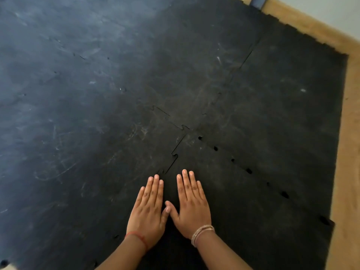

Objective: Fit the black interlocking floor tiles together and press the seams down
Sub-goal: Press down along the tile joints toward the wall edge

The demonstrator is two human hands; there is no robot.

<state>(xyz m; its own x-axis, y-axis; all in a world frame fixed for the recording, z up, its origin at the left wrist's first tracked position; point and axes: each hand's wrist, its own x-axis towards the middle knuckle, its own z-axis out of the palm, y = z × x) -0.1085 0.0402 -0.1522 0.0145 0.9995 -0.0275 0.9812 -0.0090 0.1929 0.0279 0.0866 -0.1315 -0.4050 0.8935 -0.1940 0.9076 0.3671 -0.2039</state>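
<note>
Black interlocking floor tiles (pixel 194 80) cover most of the floor, joined by jigsaw-shaped seams that meet near the middle. One seam (pixel 175 152) runs from that junction down toward me, its tabs still showing thin gaps. My left hand (pixel 149 209) lies flat, palm down, on the tile left of this seam. My right hand (pixel 191 206) lies flat on the tile to the right of it. The two thumbs touch over the seam line. Both hands hold nothing. Another seam (pixel 247 170) with small dark holes runs off to the lower right.
Bare wooden floor (pixel 348 152) borders the tiles along the right side and the far right edge. A pale wall (pixel 331 14) rises at the top right. The outer tile edge at the top right shows its toothed profile.
</note>
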